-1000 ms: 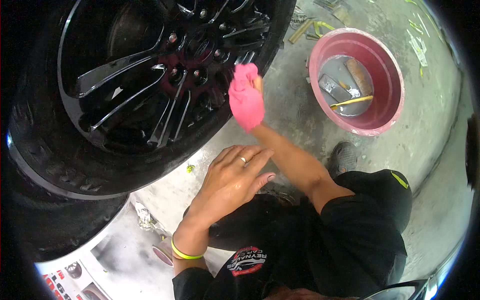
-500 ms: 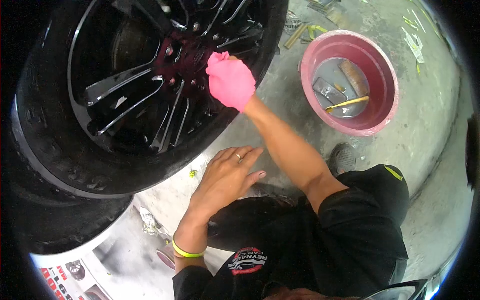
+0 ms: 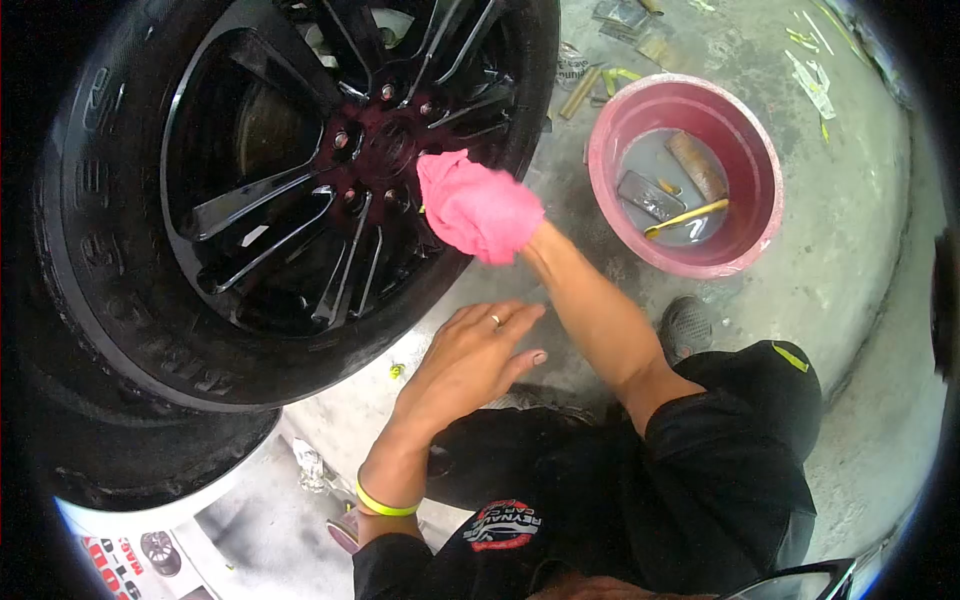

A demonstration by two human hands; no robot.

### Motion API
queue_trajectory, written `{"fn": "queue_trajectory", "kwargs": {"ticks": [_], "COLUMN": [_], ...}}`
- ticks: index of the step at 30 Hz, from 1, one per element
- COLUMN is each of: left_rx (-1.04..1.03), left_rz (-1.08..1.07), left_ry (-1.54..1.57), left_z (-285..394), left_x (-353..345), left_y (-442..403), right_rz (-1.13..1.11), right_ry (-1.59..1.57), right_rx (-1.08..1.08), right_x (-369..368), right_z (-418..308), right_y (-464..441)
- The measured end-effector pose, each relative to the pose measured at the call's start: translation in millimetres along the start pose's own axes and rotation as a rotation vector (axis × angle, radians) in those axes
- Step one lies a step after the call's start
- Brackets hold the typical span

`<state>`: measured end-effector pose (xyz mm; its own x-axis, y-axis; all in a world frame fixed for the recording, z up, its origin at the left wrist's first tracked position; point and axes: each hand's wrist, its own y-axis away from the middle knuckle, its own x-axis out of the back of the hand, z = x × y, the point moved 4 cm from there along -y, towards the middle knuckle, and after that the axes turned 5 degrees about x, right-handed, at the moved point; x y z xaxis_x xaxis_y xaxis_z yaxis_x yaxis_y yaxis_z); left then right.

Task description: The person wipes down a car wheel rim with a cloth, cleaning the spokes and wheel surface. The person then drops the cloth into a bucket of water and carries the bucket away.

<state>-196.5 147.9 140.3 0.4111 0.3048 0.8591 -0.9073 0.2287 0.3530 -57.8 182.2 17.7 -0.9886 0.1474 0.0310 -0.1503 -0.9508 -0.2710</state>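
My right hand (image 3: pixel 505 225) is wrapped in a pink cloth (image 3: pixel 475 205), which hides its fingers. The cloth is at the lower right of the hub of a glossy black wheel rim (image 3: pixel 265 200), close to the spokes; whether it touches them I cannot tell. A black tire (image 3: pixel 110 260) surrounds the rim. Several lug nuts (image 3: pixel 341 140) show around the dark red-tinted hub (image 3: pixel 390 145). Below the tire's edge, my left hand (image 3: pixel 470 350) hangs open and holds nothing, its fingers stretched out and a ring on one of them.
A pink basin (image 3: pixel 690 258) with greyish water stands on the concrete floor to the right. In it lie blocks (image 3: pixel 650 195) and a yellow-handled tool (image 3: pixel 690 216). Scraps of tape (image 3: pixel 810 85) litter the floor. Another tire (image 3: pixel 130 455) sits under the wheel.
The cloth-wrapped right hand has moved down and slightly right, away from the hub. My left hand has shifted slightly right and stays open. The view has shifted a little.
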Motion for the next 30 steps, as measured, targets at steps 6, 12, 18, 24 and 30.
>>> {"fn": "queue_trajectory", "kwargs": {"ticks": [6, 12, 18, 24, 30], "left_rx": [-0.003, 0.016, 0.062, 0.023, 0.2], "left_rz": [-0.053, -0.047, -0.082, -0.069, 0.857], "left_ry": [0.008, 0.02, 0.03, -0.012, 0.757], "left_z": [8, 1, -13, -15, -41], "left_x": [-2, -3, -6, -2, 48], "left_y": [-9, -13, -10, -17, -26], "right_rz": [-0.396, -0.078, -0.48, -0.335, -0.296], "right_ry": [-2.092, -1.74, -2.312, -2.182, -2.31], "right_rx": [-0.98, -1.308, -1.648, -1.192, -1.105], "right_x": [-41, -35, -36, -48, -13], "right_z": [33, 13, 18, 76, 111], "right_y": [21, 9, 10, 1, 16]}}
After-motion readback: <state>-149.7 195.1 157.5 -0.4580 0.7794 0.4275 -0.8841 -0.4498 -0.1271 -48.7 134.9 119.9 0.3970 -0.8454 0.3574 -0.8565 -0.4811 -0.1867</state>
